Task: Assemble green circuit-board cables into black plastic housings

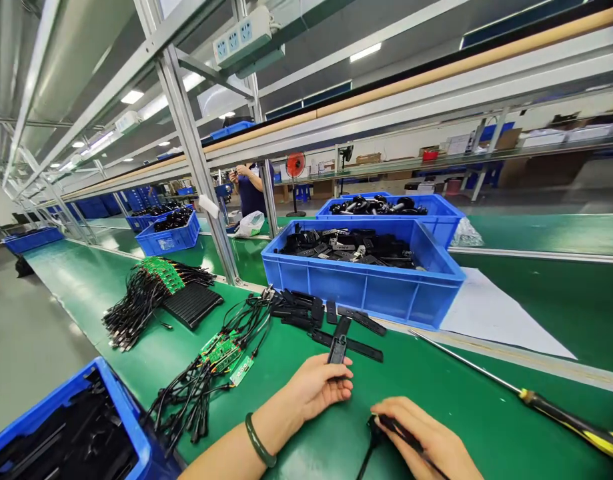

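Note:
My left hand (319, 390), with a dark green bangle at the wrist, pinches a narrow black plastic housing (337, 348) between thumb and fingers. The housing points away from me, above the green bench. Lower and to the right, my right hand (426, 433) has its fingers closed on a black cable (369, 457) that trails down out of view; its held end is partly hidden. Beyond my left hand, loose black plastic strips (359, 348) lie in a pile. Left of it are green circuit boards (221, 353) with black cables attached.
A blue bin (356, 287) of black parts stands ahead, with another blue bin (446, 223) behind it. A screwdriver (531, 397) lies at right near white paper (501, 313). At lower left is a blue crate (141, 440). More cabled boards (161, 273) lie farther left. Someone (251, 190) stands beyond the frame.

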`<control>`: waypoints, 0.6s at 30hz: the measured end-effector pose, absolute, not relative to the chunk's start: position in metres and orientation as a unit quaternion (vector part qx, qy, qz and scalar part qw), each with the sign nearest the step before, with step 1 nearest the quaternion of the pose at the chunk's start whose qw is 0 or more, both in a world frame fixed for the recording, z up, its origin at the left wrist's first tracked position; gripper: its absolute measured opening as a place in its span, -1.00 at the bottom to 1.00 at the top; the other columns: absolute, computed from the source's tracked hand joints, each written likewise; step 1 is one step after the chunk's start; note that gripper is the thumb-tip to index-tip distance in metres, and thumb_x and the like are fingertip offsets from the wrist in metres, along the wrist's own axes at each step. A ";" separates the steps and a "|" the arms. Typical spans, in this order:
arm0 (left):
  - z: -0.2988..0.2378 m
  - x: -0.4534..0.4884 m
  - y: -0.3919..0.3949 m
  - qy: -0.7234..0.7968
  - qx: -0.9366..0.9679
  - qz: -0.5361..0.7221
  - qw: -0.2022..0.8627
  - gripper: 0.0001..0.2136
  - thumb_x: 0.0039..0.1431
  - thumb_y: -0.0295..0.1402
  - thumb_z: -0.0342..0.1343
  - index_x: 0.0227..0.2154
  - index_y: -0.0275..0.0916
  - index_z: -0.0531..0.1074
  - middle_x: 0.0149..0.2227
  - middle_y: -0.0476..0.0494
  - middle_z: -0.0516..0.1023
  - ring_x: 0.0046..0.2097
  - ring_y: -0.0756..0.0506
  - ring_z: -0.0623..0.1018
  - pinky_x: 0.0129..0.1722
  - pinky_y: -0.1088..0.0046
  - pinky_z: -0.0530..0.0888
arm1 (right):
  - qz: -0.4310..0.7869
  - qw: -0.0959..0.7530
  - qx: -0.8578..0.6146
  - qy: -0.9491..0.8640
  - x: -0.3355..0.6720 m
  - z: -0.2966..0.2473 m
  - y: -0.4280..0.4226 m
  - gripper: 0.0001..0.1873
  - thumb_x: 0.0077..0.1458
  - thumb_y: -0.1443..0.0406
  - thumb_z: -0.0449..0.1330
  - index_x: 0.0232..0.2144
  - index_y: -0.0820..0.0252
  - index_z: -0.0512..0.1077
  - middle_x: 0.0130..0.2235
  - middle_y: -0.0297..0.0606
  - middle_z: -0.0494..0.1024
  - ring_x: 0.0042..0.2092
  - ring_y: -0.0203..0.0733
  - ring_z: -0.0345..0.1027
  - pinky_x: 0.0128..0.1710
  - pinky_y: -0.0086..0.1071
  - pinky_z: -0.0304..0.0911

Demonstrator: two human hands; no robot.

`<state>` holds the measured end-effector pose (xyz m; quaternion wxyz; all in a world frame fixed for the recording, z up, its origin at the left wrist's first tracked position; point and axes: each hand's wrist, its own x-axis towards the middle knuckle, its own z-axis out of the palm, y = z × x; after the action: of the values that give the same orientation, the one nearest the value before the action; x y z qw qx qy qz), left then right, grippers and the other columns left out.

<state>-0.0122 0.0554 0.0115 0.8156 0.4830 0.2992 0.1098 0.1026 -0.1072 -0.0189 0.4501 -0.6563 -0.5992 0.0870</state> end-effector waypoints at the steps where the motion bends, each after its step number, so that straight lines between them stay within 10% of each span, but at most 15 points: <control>1: 0.007 -0.013 0.054 0.294 0.456 0.104 0.834 -0.70 0.06 -0.26 0.21 -0.19 -0.35 0.43 -0.42 -0.05 0.44 -0.48 0.07 0.45 -0.38 0.54 0.42 | 0.092 0.476 -0.657 -0.577 0.102 -0.017 -0.107 -0.84 0.17 0.19 0.16 -0.29 0.02 0.55 -0.30 -0.27 0.61 -0.29 -0.21 0.54 -0.29 -0.51 0.44; 8: -0.002 -0.022 0.040 0.236 0.368 0.025 0.899 -0.75 0.12 -0.38 0.22 -0.18 -0.45 0.51 -0.33 -0.26 0.57 -0.37 -0.06 0.58 -0.25 0.40 0.49 | 0.190 0.634 -0.663 -0.349 0.092 0.008 -0.107 -0.77 -0.03 0.12 0.28 -0.40 0.15 0.49 -0.47 -0.28 0.57 -0.54 -0.23 0.44 -0.57 -0.47 0.40; 18: -0.005 -0.026 0.022 0.190 0.367 -0.045 0.910 -0.59 -0.05 -0.16 0.40 -0.24 -0.41 0.56 -0.32 -0.27 0.59 -0.40 -0.02 0.59 -0.34 0.50 0.51 | 0.188 0.642 -0.665 -0.332 0.097 0.007 -0.107 -0.84 -0.03 0.17 0.31 -0.46 0.14 0.53 -0.42 -0.27 0.56 -0.40 -0.21 0.45 -0.40 -0.44 0.38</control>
<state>-0.0257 0.0223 -0.0046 0.9096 0.3671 0.1896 -0.0445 0.0971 -0.1073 0.0069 0.6415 -0.6654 -0.3319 0.1883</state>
